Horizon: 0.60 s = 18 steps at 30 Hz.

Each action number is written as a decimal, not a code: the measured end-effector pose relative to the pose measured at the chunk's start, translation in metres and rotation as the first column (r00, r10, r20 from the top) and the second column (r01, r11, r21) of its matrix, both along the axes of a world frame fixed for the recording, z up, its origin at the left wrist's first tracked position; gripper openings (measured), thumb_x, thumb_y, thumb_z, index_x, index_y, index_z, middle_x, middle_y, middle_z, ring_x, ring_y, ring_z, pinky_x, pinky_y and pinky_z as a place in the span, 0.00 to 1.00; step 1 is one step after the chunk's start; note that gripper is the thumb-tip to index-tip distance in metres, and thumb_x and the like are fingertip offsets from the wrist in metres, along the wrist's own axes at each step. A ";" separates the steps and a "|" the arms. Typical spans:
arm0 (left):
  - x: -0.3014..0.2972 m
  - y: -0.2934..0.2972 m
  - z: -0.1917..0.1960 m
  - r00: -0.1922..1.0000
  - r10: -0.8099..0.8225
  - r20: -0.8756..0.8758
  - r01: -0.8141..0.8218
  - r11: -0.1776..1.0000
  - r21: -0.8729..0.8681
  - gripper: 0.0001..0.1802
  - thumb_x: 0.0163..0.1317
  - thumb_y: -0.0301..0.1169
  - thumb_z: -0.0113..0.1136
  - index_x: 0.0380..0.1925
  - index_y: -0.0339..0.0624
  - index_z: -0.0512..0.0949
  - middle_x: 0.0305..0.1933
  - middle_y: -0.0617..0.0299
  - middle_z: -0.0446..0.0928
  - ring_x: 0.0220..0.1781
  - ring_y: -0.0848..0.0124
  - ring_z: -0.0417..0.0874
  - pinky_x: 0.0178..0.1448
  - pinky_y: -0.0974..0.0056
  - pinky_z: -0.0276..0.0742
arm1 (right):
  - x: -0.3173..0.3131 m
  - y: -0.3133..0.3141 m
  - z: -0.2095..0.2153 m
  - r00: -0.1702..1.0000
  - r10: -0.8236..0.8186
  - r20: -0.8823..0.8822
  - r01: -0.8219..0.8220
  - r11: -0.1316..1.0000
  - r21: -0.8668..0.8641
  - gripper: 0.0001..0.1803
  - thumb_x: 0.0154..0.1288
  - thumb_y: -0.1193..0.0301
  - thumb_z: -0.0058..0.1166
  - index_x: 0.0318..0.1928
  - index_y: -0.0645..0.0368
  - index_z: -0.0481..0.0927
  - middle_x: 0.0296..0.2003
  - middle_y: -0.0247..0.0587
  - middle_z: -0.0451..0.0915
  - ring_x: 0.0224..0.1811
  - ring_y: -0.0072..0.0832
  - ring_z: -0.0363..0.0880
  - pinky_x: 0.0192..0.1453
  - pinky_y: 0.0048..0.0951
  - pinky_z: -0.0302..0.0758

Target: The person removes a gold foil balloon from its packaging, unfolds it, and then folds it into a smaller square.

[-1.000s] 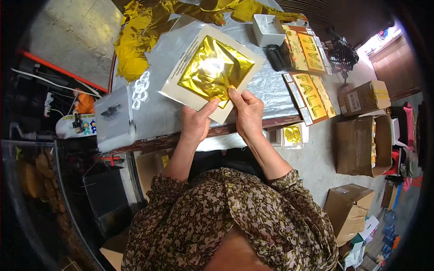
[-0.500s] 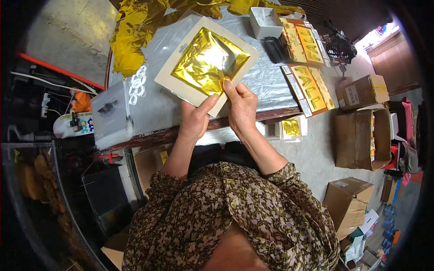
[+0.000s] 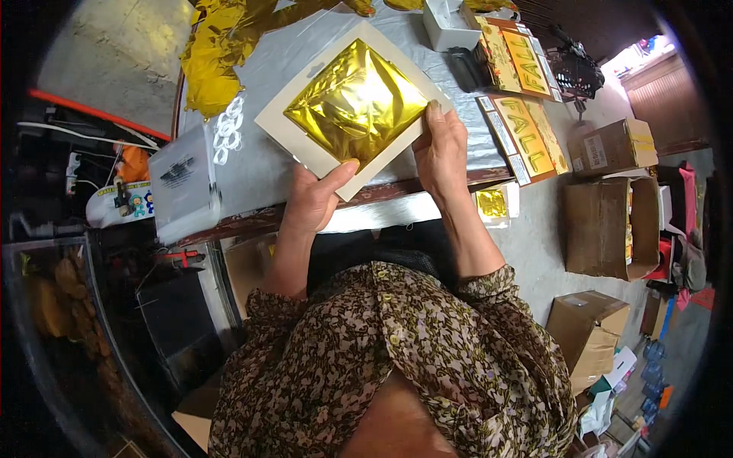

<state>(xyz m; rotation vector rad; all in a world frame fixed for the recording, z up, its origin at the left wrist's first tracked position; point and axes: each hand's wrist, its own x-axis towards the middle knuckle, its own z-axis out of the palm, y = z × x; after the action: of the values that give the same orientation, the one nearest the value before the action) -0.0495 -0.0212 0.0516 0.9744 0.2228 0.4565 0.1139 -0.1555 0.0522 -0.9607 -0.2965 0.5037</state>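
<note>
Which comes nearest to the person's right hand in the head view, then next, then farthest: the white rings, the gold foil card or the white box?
From the right hand:
1. Gold foil card: in its grip, to its left.
2. White box: beyond it, toward the table's far side.
3. White rings: across the table, on the left.
</note>
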 end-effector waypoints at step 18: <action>-0.001 -0.018 -0.005 0.997 0.022 -0.073 -0.020 0.999 0.026 0.19 0.73 0.21 0.62 0.61 0.32 0.75 0.58 0.56 0.81 0.58 0.68 0.84 0.65 0.58 0.83 | -0.022 0.027 0.011 0.947 -0.258 -0.191 0.286 0.948 0.138 0.16 0.86 0.68 0.41 0.62 0.65 0.73 0.57 0.44 0.80 0.58 0.29 0.78 0.68 0.36 0.72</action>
<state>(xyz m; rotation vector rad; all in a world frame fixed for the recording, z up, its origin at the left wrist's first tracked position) -0.0508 -0.0390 0.0469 1.0154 0.2946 0.4441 0.0915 -0.1287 0.0632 -0.7767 -0.0469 0.2989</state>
